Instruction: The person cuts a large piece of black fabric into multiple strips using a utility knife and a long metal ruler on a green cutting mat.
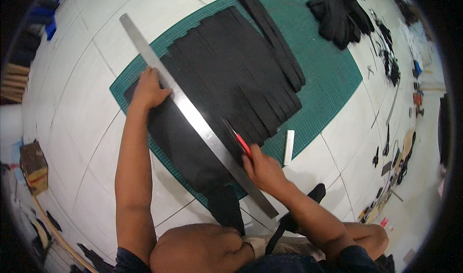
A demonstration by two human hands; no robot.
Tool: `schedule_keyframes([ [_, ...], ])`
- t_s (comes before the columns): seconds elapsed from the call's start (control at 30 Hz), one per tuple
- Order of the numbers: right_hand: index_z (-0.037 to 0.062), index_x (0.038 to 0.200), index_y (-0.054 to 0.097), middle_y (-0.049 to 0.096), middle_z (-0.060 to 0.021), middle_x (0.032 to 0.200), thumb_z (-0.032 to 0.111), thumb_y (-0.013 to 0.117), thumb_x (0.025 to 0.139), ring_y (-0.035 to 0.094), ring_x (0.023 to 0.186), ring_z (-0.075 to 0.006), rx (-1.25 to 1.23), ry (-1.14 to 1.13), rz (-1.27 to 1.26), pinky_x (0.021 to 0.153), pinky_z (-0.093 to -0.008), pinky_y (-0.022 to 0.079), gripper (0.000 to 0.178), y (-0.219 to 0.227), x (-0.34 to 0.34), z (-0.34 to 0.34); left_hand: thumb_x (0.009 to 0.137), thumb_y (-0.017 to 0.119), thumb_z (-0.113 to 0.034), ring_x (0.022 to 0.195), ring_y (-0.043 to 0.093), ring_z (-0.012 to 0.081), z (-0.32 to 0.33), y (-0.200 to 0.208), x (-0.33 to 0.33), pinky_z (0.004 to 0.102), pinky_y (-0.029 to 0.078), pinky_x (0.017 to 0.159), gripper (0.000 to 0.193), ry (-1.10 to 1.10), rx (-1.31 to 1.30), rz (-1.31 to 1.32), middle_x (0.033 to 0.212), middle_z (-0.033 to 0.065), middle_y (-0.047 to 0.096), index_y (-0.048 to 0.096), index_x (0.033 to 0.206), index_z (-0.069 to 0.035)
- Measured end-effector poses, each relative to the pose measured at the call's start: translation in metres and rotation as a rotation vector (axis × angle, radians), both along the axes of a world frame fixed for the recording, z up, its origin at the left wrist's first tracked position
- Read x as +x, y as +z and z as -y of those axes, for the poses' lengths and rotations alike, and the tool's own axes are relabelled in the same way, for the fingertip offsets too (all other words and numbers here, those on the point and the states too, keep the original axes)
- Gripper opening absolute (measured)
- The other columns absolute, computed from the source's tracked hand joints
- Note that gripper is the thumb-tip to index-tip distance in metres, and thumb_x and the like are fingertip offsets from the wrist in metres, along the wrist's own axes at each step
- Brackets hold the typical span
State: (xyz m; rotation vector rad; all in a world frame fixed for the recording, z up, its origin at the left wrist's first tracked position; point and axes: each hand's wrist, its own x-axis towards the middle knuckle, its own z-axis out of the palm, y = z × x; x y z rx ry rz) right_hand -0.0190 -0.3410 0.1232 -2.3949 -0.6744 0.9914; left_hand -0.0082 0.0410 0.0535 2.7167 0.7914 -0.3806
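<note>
A long metal ruler (197, 124) lies slantwise across black fabric (181, 147) on a green cutting mat (328, 90). My left hand (150, 91) holds the ruler down near its far end, thumb and fingers at its left edge. In my right hand (265, 171) is a red utility knife (242, 144), gripped with its tip pointing away toward the fabric just right of the ruler. Right of the ruler, the black fabric is in many narrow strips (236, 66) lying side by side and overlapping. My right fingers hide part of the knife's handle.
A small white bar (289, 147) rests on the mat's right edge. A bundle of black strips (340, 15) lies at the far right, with scraps (388, 56) beyond. My bent knee (202, 249) is close to the mat's near edge. A box (34, 167) stands on the left.
</note>
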Motion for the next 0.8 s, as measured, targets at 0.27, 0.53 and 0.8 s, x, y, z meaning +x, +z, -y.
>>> schedule_keyframes([
  [0.27,-0.0008,0.109,0.042,0.066,-0.0315,0.09,0.02,0.051,0.098,0.067,0.088,-0.0481,0.115,0.16,0.162,0.08,-0.0572,0.051,0.025,-0.042,0.067,-0.204,0.066,0.092,-0.032,0.15,0.023,0.0394,-0.005,0.005,-0.008,0.043,0.028,0.122,0.113,0.001,-0.138,0.009,0.162,0.0258,0.022,0.029,0.151,0.006],
  [0.53,-0.0036,0.117,0.043,0.066,-0.0324,0.109,0.019,0.051,0.096,0.065,0.106,-0.0469,0.026,0.147,0.141,0.093,-0.0539,0.05,0.032,-0.051,0.074,-0.264,0.074,0.084,-0.021,0.151,0.022,0.0378,-0.006,-0.003,-0.012,0.0441,0.03,0.122,0.099,0.042,-0.159,0.036,0.164,0.0214,0.02,0.028,0.152,0.001],
  [0.8,-0.0044,0.121,0.045,0.066,-0.0303,0.114,0.015,0.051,0.095,0.066,0.109,-0.0443,0.002,0.207,0.215,0.095,-0.0506,0.051,0.033,-0.052,0.077,-0.26,0.068,0.091,-0.027,0.151,0.022,0.0378,-0.006,-0.004,-0.009,0.0455,0.032,0.121,0.109,0.047,-0.143,0.015,0.164,0.0208,0.02,0.028,0.152,0.0],
])
